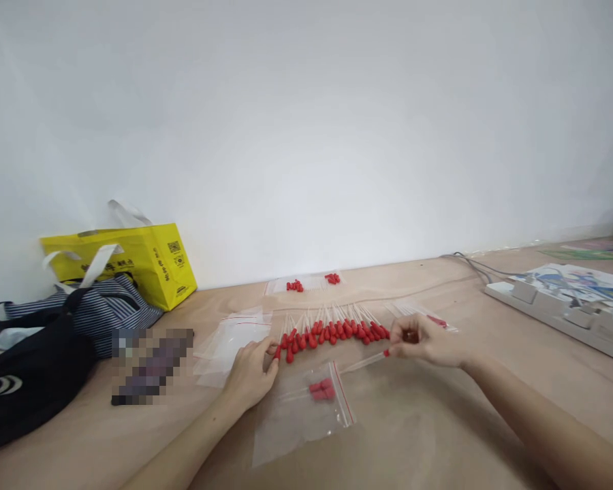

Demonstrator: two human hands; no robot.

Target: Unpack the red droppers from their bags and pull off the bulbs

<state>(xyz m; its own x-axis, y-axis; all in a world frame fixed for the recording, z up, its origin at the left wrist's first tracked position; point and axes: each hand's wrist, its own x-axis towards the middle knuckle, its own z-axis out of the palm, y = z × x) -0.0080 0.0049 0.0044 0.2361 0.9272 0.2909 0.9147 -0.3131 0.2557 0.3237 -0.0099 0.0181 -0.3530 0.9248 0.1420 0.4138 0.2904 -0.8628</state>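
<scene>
A row of glass droppers with red rubber bulbs point(332, 331) lies on the table, tubes pointing to the wall. My left hand point(253, 373) is at the row's left end, thumb and fingers closed round the red bulb of a dropper point(278, 352). My right hand point(421, 340), at the right end, pinches another dropper point(365, 361) by its bulb, with the clear tube pointing left. That tube reaches toward the red-striped mouth of a clear zip bag point(291, 425), which lies flat between my hands. Several red-bulbed droppers point(321, 389) are inside the bag.
Flat clear bags point(235, 340) lie beyond my left hand. Bagged droppers point(295, 286) rest by the wall. On the left are a yellow bag point(148, 265), a striped bag point(117, 313), a black bag point(25, 388) and a blurred-out object point(156, 364). A white appliance point(556, 313) with cables stands right.
</scene>
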